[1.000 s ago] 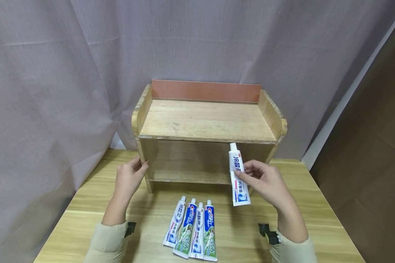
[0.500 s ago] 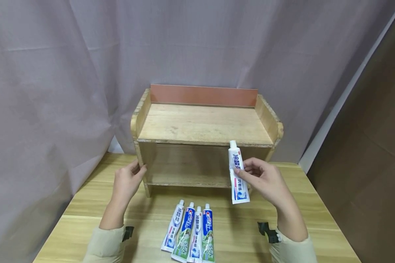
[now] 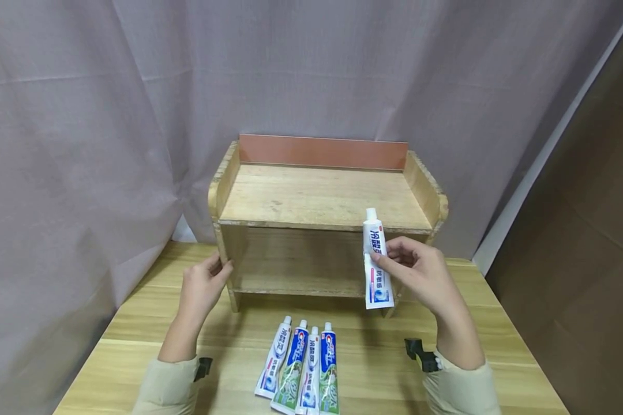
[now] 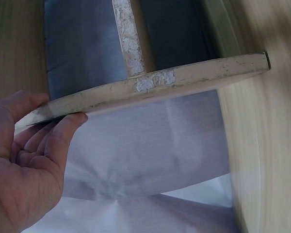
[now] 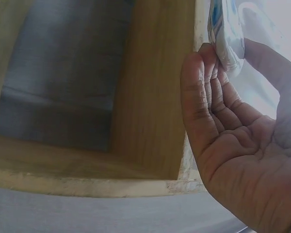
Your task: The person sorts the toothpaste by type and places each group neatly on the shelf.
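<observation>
A small two-tier wooden shelf [image 3: 311, 193] stands on the table in the head view. My left hand [image 3: 201, 291] pinches the front edge of its left side panel [image 4: 106, 97], thumb on one face and fingers on the other in the left wrist view. Between thumb and fingers, my right hand [image 3: 423, 276] holds a white and blue toothpaste tube [image 3: 379, 285], cap up, before the right part of the shelf. In the right wrist view only one end of that tube [image 5: 228, 36] shows. Several toothpaste tubes [image 3: 329, 363], white ones and blue-green ones, lie side by side in front of the shelf.
The wooden table [image 3: 394, 380] extends around the shelf on both sides. A grey curtain [image 3: 301, 69] hangs behind it. On the right stands a dark brown surface [image 3: 576, 242]. Each sleeve carries a black wrist mount [image 3: 420, 354].
My right hand has risen with the toothpaste tube, whose cap now overlaps the upper board. The left hand keeps its grip on the side panel. The head view has tilted up slightly.
</observation>
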`<state>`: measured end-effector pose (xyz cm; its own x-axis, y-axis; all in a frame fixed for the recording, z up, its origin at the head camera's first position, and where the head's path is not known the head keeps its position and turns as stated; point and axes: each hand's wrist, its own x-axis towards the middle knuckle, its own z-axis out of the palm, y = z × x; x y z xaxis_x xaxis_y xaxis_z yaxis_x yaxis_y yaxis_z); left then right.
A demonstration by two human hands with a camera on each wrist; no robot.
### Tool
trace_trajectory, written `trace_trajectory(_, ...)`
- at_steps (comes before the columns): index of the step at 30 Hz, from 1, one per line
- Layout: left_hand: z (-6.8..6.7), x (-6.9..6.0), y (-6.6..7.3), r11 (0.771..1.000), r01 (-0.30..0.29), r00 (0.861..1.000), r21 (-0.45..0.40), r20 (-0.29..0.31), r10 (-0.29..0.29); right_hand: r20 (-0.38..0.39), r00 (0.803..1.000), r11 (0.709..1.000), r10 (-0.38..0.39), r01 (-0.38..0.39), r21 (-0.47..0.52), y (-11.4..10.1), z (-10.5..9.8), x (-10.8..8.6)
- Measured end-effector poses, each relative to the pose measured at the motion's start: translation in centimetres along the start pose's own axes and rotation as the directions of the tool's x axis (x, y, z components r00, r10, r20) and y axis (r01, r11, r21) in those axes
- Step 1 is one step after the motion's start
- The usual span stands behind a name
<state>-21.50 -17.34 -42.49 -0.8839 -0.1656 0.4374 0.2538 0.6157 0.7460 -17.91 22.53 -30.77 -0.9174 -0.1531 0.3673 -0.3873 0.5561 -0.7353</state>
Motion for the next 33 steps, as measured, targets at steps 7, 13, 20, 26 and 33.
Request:
trace_trajectory(7, 0.0, -0.2, -0.2, 1.0, 0.001, 1.0, -0.006, 0.004, -0.001, -0.032, 0.999, 0.999, -0.025, 0.025, 0.02, -1.1, -0.3, 1.0)
trace_trajectory(13, 0.0, -0.3, -0.3, 1.0, -0.007, 1.0, -0.01, 0.0, 0.007, -0.054, 0.997, 0.999, -0.048, 0.05, 0.022, -2.2, -0.7, 1.8)
trace_trajectory(20, -0.1, -0.3, -0.1, 1.0, 0.007, 1.0, -0.015, 0.013, -0.007, -0.065, 0.998, 1.0, -0.017, 0.019, 0.022, -2.9, -0.9, 2.3)
trace_trajectory(26, -0.1, -0.1, 0.1, 1.0, 0.009, 1.0, -0.028, 0.02, -0.009, -0.064, 0.997, 0.999, -0.035, 0.036, 0.011, -3.6, -1.2, 3.5)
trace_trajectory(33, 0.1, 0.0, -0.1, 1.0, -0.001, 1.0, -0.02, 0.006, 0.002, -0.082, 0.996, 1.0, -0.025, 0.027, 0.014, -4.6, -1.5, 5.8)
